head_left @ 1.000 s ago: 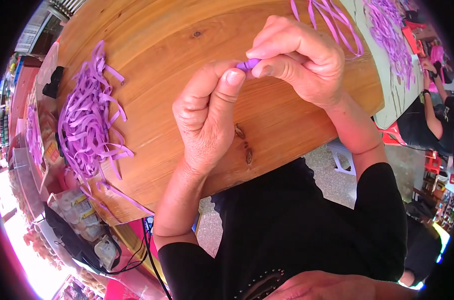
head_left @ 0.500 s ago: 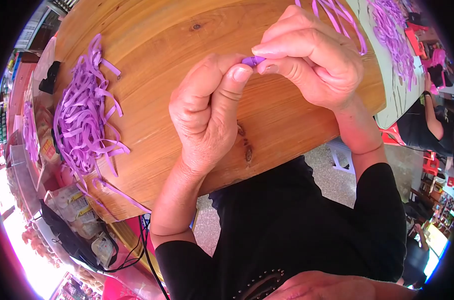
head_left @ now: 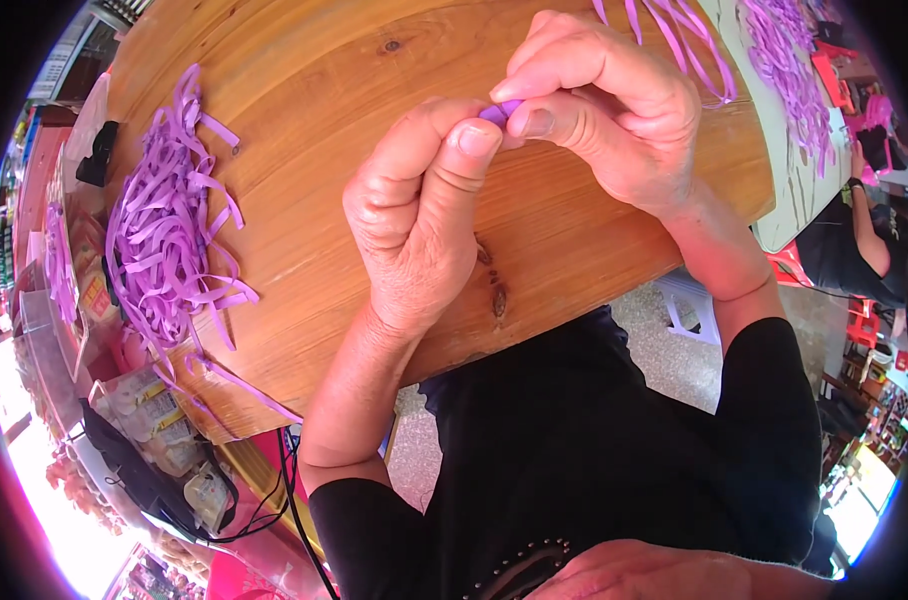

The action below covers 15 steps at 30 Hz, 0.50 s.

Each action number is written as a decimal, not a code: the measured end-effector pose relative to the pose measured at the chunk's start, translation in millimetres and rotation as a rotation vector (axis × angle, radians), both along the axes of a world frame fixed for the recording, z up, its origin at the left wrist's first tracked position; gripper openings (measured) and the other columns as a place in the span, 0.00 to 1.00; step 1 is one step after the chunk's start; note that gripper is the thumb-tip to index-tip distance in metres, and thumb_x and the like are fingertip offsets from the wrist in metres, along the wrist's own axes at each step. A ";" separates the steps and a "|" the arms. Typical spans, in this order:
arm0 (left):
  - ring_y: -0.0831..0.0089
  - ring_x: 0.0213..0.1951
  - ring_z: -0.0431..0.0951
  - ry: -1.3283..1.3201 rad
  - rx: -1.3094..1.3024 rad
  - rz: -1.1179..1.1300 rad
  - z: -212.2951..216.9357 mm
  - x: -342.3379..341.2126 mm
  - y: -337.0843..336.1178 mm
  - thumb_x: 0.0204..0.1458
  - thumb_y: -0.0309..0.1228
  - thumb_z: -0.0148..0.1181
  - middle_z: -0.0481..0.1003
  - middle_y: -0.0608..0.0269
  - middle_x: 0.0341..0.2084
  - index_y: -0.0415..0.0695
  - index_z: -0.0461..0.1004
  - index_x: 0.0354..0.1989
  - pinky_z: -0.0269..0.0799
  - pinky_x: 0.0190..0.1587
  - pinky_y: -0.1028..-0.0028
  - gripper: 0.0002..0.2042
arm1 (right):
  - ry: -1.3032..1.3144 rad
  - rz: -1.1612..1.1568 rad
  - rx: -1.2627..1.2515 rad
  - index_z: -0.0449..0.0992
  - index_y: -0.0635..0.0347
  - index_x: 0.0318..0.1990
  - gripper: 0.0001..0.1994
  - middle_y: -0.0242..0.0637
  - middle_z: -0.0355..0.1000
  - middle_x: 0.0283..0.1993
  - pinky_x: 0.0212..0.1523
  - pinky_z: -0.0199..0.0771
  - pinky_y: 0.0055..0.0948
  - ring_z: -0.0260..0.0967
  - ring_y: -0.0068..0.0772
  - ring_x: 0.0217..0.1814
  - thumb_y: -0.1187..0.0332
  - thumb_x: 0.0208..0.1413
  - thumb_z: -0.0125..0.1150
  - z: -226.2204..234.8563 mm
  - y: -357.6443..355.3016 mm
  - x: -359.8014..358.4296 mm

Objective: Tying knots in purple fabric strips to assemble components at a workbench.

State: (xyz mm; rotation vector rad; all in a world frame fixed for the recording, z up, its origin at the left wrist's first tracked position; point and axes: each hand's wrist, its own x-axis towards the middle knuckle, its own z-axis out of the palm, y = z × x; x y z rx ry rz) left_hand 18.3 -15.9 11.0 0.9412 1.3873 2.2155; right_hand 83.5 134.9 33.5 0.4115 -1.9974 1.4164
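A short piece of purple ribbon [head_left: 494,115] is pinched between both hands above the far middle of the wooden table [head_left: 334,130]. My left hand [head_left: 419,205] grips its left part between thumb and forefinger. On the other side, the thumb and fingertips of my right hand [head_left: 614,115] close on the ribbon, nearly touching the left fingertips. Most of the piece is hidden by the fingers. To the left of my hands lies a loose heap of purple ribbons [head_left: 169,230]. A few more purple ribbon strands [head_left: 679,45] lie beyond my right hand.
A pale table [head_left: 774,215] adjoins on the right, bearing another purple ribbon heap [head_left: 779,70]. Past it sits a person in black [head_left: 844,245]. Black cables [head_left: 286,470] hang by the left table corner, near clear plastic bags [head_left: 164,420]. A pale stool [head_left: 689,310] stands under the table.
The right hand has shifted slightly left and its thumb has turned over the ribbon, showing more of its nail. Both hands still pinch the purple piece.
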 end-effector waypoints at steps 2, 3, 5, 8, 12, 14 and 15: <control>0.80 0.33 0.72 -0.110 0.069 -0.084 -1.3 -0.7 -2.0 0.57 0.25 0.54 0.75 0.65 0.28 0.36 0.75 0.36 0.67 0.39 0.81 0.05 | -0.048 0.027 -0.067 0.76 0.65 0.33 0.05 0.33 0.72 0.30 0.29 0.67 0.16 0.70 0.18 0.30 0.77 0.48 0.64 -2.5 -1.6 0.2; 0.80 0.33 0.72 -0.111 0.070 -0.084 -1.7 -1.5 -2.7 0.57 0.25 0.54 0.75 0.65 0.28 0.36 0.75 0.36 0.67 0.39 0.81 0.05 | -0.049 0.052 -0.093 0.76 0.65 0.34 0.05 0.33 0.72 0.30 0.29 0.66 0.16 0.69 0.18 0.30 0.77 0.49 0.64 -3.6 -1.8 0.7; 0.80 0.33 0.71 -0.021 0.048 -0.090 -1.9 -3.3 -5.1 0.57 0.24 0.54 0.75 0.65 0.28 0.36 0.75 0.37 0.67 0.39 0.80 0.06 | -0.049 0.082 -0.120 0.75 0.65 0.34 0.05 0.33 0.71 0.30 0.29 0.65 0.15 0.68 0.17 0.30 0.78 0.49 0.63 -4.8 -3.3 0.4; 0.80 0.30 0.70 0.003 0.070 -0.071 0.5 -1.0 -2.1 0.56 0.24 0.54 0.74 0.64 0.26 0.37 0.75 0.35 0.67 0.36 0.80 0.05 | 0.003 0.091 -0.127 0.75 0.65 0.34 0.04 0.33 0.70 0.29 0.28 0.64 0.15 0.66 0.17 0.29 0.78 0.50 0.63 -4.6 -4.2 -0.2; 0.77 0.26 0.70 0.333 -0.186 0.121 8.4 -2.6 -3.8 0.55 0.23 0.55 0.73 0.62 0.24 0.37 0.74 0.33 0.67 0.30 0.78 0.03 | -0.023 -0.025 0.222 0.75 0.66 0.33 0.06 0.35 0.71 0.29 0.28 0.64 0.20 0.67 0.25 0.27 0.78 0.48 0.65 19.8 6.8 8.6; 0.72 0.22 0.70 0.584 -0.091 0.252 6.2 -6.5 1.0 0.53 0.23 0.57 0.72 0.60 0.22 0.37 0.73 0.32 0.66 0.25 0.77 0.02 | -0.080 -0.061 0.432 0.76 0.65 0.34 0.07 0.37 0.72 0.29 0.28 0.65 0.24 0.68 0.31 0.27 0.78 0.46 0.66 31.9 7.4 11.3; 0.72 0.22 0.70 0.583 -0.092 0.250 7.2 -7.6 1.7 0.53 0.23 0.57 0.72 0.60 0.22 0.37 0.73 0.32 0.66 0.25 0.77 0.02 | -0.086 -0.059 0.384 0.76 0.65 0.34 0.07 0.37 0.72 0.29 0.28 0.64 0.24 0.68 0.31 0.27 0.78 0.46 0.66 35.5 5.7 12.9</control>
